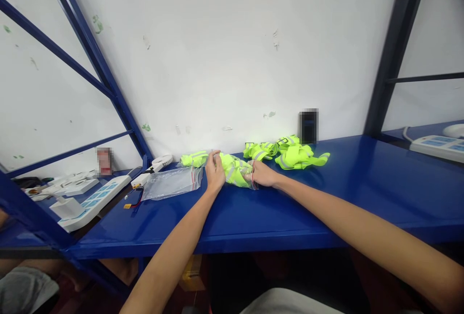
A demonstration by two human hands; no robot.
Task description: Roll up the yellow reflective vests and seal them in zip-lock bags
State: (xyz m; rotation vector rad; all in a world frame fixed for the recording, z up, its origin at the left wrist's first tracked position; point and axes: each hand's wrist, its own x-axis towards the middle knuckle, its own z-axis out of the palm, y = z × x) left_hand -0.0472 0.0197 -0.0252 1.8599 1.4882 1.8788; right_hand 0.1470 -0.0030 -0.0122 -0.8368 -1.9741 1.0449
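A clear zip bag (232,161) holding a bunched neon-yellow reflective strap (236,174) lies on the blue table between my hands. My left hand (215,172) is closed on the bag's left end, thumb and fingers up. My right hand (264,175) is closed at the right end, by the red-lined zip opening; its fingertips are partly covered by plastic, and I cannot tell how far in they reach. Left of my left hand is another neon bundle (194,159), apparently in plastic, beside a flat clear zip bag (172,183).
Loose neon straps (295,155) lie behind my right hand, near a dark upright device (308,127) against the wall. At left are a white fan (162,161), a yellow-plugged cable (133,201) and a power strip (97,202). Blue frame posts (123,111) border the table (261,222).
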